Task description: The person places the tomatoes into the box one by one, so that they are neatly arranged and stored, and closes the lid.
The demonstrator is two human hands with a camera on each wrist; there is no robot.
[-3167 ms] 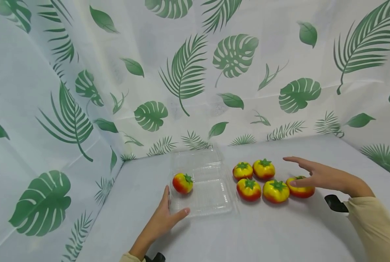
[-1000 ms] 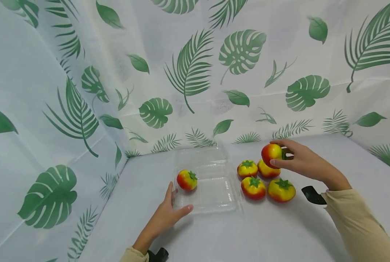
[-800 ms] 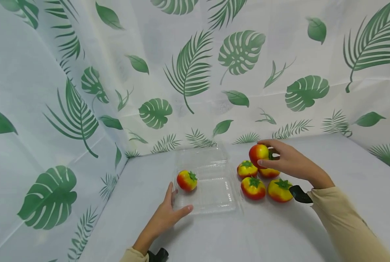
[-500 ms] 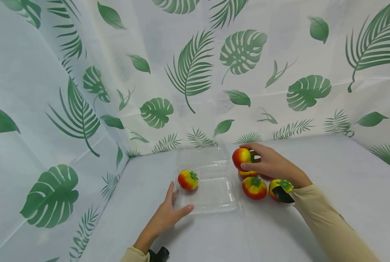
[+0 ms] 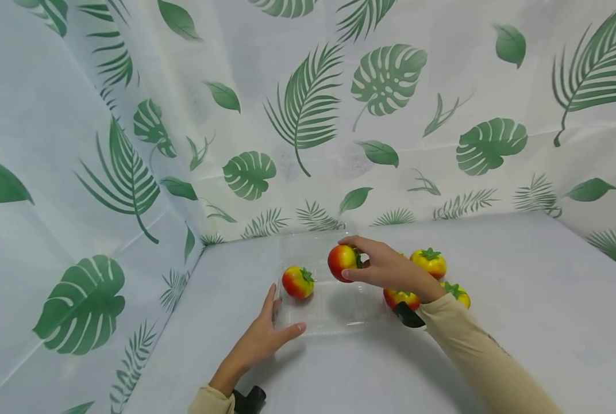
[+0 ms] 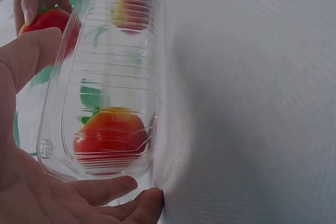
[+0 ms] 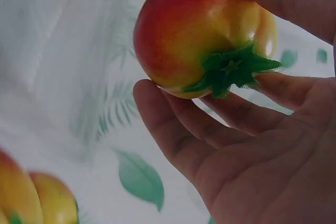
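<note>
My right hand (image 5: 385, 268) grips a red-and-yellow tomato (image 5: 342, 263) with a green leafy top, over the right part of a clear plastic clamshell box (image 5: 334, 310). In the right wrist view, thumb and fingertips hold the tomato (image 7: 199, 30) from opposite sides, its green top facing the palm. Another tomato (image 5: 298, 282) lies inside the box at its left end. My left hand (image 5: 260, 340) is spread at the box's near left corner, fingers along the left side and thumb by the front rim. In the left wrist view the fingertips are right at the box wall (image 6: 105, 169).
To the right of the box sit several similar tomatoes (image 5: 428, 263), partly covered by my right forearm and wrist camera. The box's lid (image 5: 308, 244) lies folded back toward the leaf-print curtain (image 5: 308, 172). A white cloth (image 5: 535, 299) covers the table.
My right hand has picked up the rightmost tomato and carried it left across the other tomatoes to over the box. My left hand has stayed at the box's corner.
</note>
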